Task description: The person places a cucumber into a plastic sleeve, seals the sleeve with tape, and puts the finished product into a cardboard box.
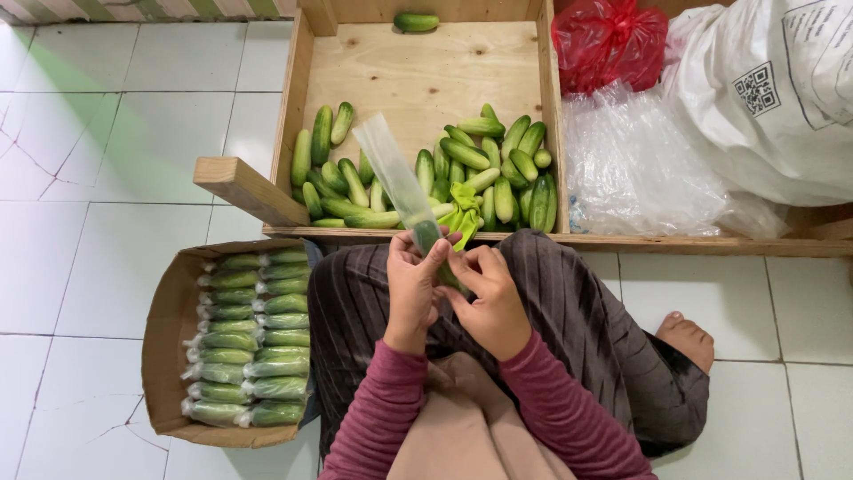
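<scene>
White floor tiles [115, 133] surround a seated person. Over the lap, the left hand [413, 289] and right hand [490, 302] pinch together a cucumber [428, 236] inside a narrow clear bag [395, 173] standing upward. Just beyond lies a wooden crate [418, 76] of loose cucumbers [498, 169]; a cardboard box [169, 329] of bagged ones sits left, bare tiles around it.

A red plastic bag [609, 42] lay beside a large white sack [764, 98]. Clear plastic bags [635, 169] were heaped below them on the white tiled floor [115, 151].
</scene>
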